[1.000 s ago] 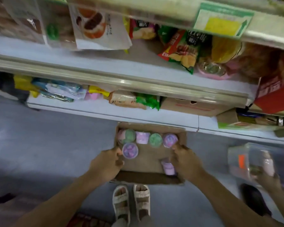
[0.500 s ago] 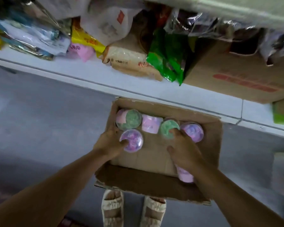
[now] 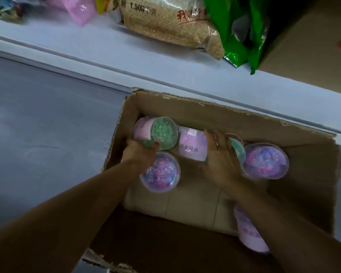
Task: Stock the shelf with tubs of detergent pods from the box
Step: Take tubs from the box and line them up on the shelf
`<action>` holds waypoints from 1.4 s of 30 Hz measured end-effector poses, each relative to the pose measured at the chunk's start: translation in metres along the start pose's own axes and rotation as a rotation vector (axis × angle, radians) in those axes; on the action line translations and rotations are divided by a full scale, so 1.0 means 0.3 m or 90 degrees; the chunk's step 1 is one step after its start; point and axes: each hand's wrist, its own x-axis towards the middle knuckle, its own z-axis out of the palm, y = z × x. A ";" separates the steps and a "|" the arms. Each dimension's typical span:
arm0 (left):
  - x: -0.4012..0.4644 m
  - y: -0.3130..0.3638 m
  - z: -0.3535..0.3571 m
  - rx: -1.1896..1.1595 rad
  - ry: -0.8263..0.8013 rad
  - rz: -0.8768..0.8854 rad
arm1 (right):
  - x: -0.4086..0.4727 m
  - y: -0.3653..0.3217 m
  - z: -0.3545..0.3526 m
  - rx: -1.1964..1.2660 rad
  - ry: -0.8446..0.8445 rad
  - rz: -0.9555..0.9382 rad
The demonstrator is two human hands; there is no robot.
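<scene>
An open cardboard box (image 3: pixel 220 108) stands on the floor below the bottom shelf (image 3: pixel 98 49). Several clear tubs of detergent pods lie inside it. My left hand (image 3: pixel 139 154) grips a tilted green-pod tub (image 3: pixel 162 132) at the box's far left corner. A purple-pod tub (image 3: pixel 159 172) stands just below that hand. My right hand (image 3: pixel 221 157) curls over a second green-pod tub (image 3: pixel 238 151), which it mostly hides. A pink-labelled tub (image 3: pixel 192 145) lies on its side between my hands. Another purple-pod tub (image 3: pixel 266 163) stands to the right, and one more tub (image 3: pixel 249 236) lies under my right forearm.
On the shelf above the box sit a bag of grain (image 3: pixel 171 22), green foil packs (image 3: pixel 242 30), a brown carton (image 3: pixel 307 36) and a pink pack (image 3: pixel 78 10). Grey floor (image 3: pixel 37 119) stretches to the left of the box.
The view has dropped closer to the box. My left hand moved from the purple-pod tub up to the green-pod tub at the far left. My right hand stayed on the other green-pod tub.
</scene>
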 end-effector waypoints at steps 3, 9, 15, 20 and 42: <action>0.038 -0.001 0.028 -0.076 0.015 -0.031 | 0.025 0.016 0.039 -0.036 0.015 -0.021; 0.095 -0.020 0.089 -0.188 0.077 -0.043 | 0.075 0.035 0.106 -0.072 0.035 -0.046; 0.091 -0.047 0.112 -0.261 0.120 -0.009 | 0.094 0.027 0.124 -0.069 0.078 -0.050; 0.028 -0.014 0.083 -0.108 0.196 0.060 | 0.013 0.030 0.084 -0.060 0.208 -0.049; -0.203 -0.129 0.054 0.360 0.216 0.507 | -0.226 0.187 0.013 -0.189 0.358 -0.054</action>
